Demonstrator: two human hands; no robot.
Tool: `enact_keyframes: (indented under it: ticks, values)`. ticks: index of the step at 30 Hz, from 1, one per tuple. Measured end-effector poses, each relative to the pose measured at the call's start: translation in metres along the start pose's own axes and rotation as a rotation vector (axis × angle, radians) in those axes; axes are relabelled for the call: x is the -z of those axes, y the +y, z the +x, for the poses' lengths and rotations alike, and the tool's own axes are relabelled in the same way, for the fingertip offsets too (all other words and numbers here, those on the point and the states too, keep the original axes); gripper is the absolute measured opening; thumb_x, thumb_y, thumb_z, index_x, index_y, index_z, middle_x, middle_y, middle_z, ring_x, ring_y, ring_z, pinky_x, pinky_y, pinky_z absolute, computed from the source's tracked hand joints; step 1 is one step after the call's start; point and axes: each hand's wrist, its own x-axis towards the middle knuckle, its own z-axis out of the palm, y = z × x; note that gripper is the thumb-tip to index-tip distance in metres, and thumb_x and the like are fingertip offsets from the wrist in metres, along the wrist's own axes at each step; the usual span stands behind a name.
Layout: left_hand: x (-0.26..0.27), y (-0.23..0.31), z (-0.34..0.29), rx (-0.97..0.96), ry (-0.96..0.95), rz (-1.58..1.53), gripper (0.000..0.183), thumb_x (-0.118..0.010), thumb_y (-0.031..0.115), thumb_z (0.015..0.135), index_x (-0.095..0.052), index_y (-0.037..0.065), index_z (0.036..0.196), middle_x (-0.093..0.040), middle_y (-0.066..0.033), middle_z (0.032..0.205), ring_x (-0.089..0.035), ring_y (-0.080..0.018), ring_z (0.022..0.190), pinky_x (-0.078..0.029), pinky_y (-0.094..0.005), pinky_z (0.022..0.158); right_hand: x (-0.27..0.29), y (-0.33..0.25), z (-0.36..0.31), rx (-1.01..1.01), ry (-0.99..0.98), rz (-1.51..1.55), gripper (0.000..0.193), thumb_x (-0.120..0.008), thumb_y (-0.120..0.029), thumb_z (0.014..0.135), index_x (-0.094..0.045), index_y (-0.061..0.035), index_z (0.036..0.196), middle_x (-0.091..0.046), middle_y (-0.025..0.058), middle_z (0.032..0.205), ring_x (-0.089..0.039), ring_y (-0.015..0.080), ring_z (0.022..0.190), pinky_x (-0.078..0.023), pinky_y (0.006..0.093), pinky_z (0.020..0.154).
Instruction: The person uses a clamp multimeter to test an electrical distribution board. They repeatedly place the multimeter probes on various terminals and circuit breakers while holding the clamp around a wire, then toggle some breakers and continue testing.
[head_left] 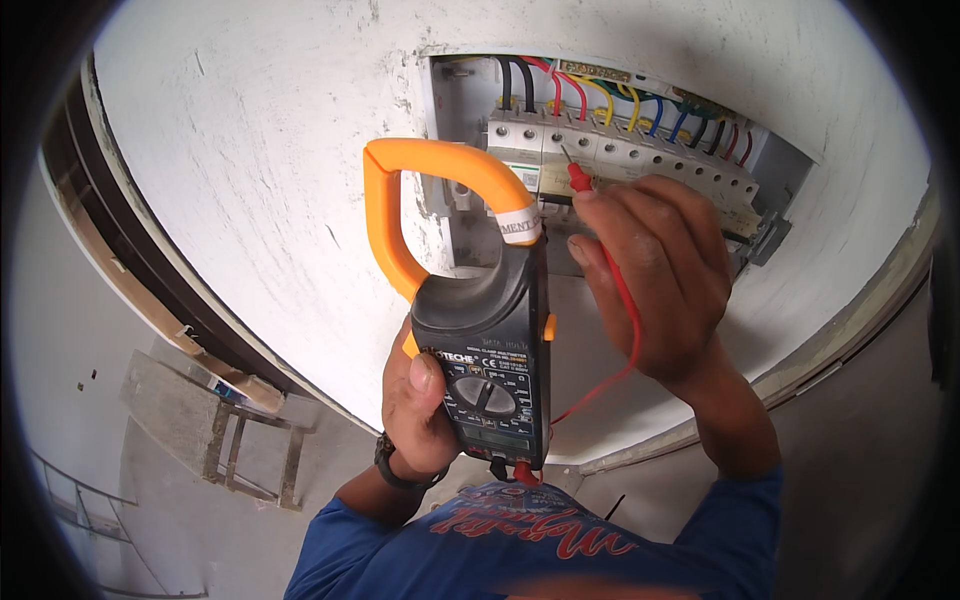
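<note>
My left hand [412, 410] is wrapped round the black body of a clamp meter [478, 340], thumb beside its rotary dial. The meter's orange jaw [380, 225] points up toward the wall and is closed in a loop with nothing seen inside it. Pinched in the fingers of my right hand [660, 260] is a red test probe [579, 178]. Its metal tip points at the upper screw holes of a row of white circuit breakers [625, 150]; I cannot tell whether it touches. A red lead [632, 330] runs from the probe down to the meter's lower end.
The breakers sit in a recessed metal box [790, 165] in a rough white wall [280, 120]. Black, red, yellow and blue wires [580, 95] enter them from above. At lower left stands a worn wooden stool or bench [215, 430], near a dark frame [95, 170].
</note>
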Motion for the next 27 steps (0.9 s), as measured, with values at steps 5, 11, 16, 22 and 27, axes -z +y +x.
enact_keyframes:
  ticks: [5, 11, 16, 22, 27]
  values:
    - [-0.001, 0.003, 0.002, 0.043, -0.022, -0.050, 0.088, -0.052, 0.068, 0.102, -0.043, -0.001, 0.156, -0.065, -0.0304, 0.137, -0.069, -0.0377, 0.119, -0.060, -0.0441, 0.096, -0.008, 0.004, 0.005, -0.010, -0.007, 0.006, 0.038, -0.088, -0.009, 0.077, -0.074, -0.0021, 0.112, -0.074, 0.0105, 0.097, -0.069, 0.0300, 0.091, -0.057, 0.0409, 0.076]
    - [-0.005, 0.011, 0.006, 0.117, -0.086, -0.099, 0.091, -0.059, 0.067, 0.099, -0.040, -0.001, 0.156, -0.063, -0.0311, 0.139, -0.068, -0.0400, 0.123, -0.060, -0.0463, 0.101, -0.009, 0.009, 0.011, 0.011, -0.027, -0.023, 0.033, -0.087, -0.012, 0.081, -0.074, -0.0021, 0.110, -0.073, 0.0089, 0.094, -0.069, 0.0276, 0.088, -0.057, 0.0387, 0.073]
    - [-0.009, 0.009, 0.004, -0.012, -0.097, -0.262, 0.065, -0.059, 0.035, 0.107, -0.041, -0.007, 0.153, -0.064, -0.0226, 0.139, -0.068, -0.0264, 0.125, -0.054, -0.0393, 0.107, -0.005, 0.014, 0.016, 0.077, -0.073, -0.040, 0.027, -0.086, -0.014, 0.087, -0.074, -0.0014, 0.109, -0.074, 0.0088, 0.092, -0.070, 0.0258, 0.083, -0.058, 0.0370, 0.072]
    - [-0.014, 0.005, 0.007, -0.119, -0.111, -0.315, 0.057, -0.059, 0.029, 0.108, -0.046, -0.008, 0.150, -0.066, -0.0181, 0.133, -0.067, -0.0205, 0.118, -0.052, -0.0355, 0.102, -0.007, 0.016, 0.015, 0.082, -0.065, -0.051, 0.020, -0.082, -0.007, 0.092, -0.074, -0.0006, 0.109, -0.076, 0.0094, 0.095, -0.072, 0.0260, 0.084, -0.058, 0.0377, 0.075]
    - [-0.013, 0.008, 0.010, -0.138, -0.116, -0.296, 0.056, -0.058, 0.029, 0.109, -0.047, -0.007, 0.150, -0.067, -0.0170, 0.133, -0.067, -0.0195, 0.116, -0.053, -0.0349, 0.101, -0.006, 0.019, 0.016, 0.084, -0.084, -0.062, 0.020, -0.082, -0.007, 0.092, -0.075, -0.0008, 0.110, -0.076, 0.0095, 0.096, -0.073, 0.0257, 0.084, -0.059, 0.0374, 0.075]
